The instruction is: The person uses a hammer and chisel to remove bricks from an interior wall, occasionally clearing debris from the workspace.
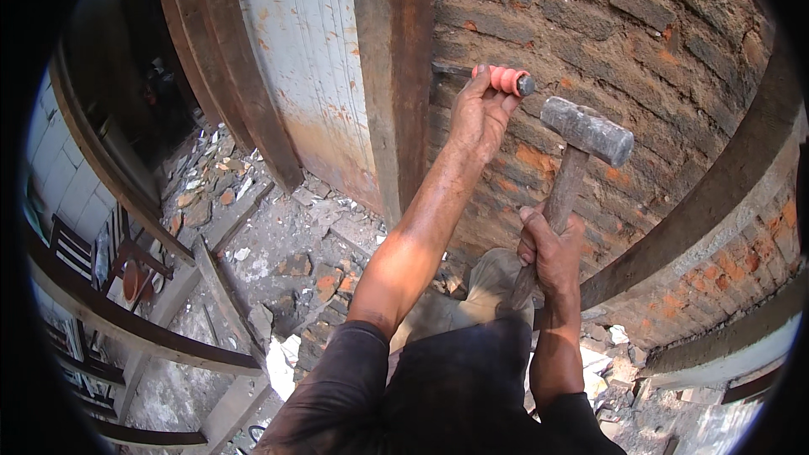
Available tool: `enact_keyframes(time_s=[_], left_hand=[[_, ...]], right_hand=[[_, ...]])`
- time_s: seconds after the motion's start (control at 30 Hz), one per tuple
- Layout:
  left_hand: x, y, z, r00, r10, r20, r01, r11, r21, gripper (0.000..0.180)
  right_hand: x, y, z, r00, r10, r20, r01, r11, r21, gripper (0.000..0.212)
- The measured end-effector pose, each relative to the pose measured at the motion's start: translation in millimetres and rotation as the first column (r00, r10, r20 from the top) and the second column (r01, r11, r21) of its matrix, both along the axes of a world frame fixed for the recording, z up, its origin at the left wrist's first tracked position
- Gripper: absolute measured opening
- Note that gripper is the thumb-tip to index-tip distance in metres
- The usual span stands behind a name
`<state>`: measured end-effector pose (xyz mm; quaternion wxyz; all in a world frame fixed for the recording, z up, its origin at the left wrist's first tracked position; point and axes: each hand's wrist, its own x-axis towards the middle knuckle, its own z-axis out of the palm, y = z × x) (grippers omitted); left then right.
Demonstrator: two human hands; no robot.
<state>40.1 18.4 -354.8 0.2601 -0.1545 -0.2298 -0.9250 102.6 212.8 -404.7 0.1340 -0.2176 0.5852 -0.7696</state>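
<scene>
My left hand [480,114] grips a chisel [506,80] by its red ribbed handle, held level, with the steel blade pointing left into the gap between the brick wall [607,25] and a wooden door post [394,76]. My right hand [552,248] holds a club hammer by its wooden shaft. The grey steel hammer head [587,130] is raised, just right of and below the chisel's butt end, not touching it.
A pale weathered door panel [303,50] stands left of the post. Broken bricks and rubble [312,274] litter the ground below. Wooden beams [143,333] cross at the lower left, and more timbers [716,194] curve along the right.
</scene>
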Motion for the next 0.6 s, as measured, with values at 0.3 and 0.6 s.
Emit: enact_keyframes(time_s=[0.3, 0.6], left_hand=[[-6, 8, 7, 0.999, -0.024, 0.029, 0.021, 0.992, 0.121, 0.021], [-22, 7, 1, 0.999, 0.024, -0.042, -0.019, 0.994, 0.109, 0.017]], right_hand=[[-9, 65, 133, 0.778, -0.525, -0.346, -0.011, 0.538, -0.843, 0.038], [-4, 21, 12, 0.997, -0.073, 0.026, 0.074, 0.996, -0.043, 0.018]])
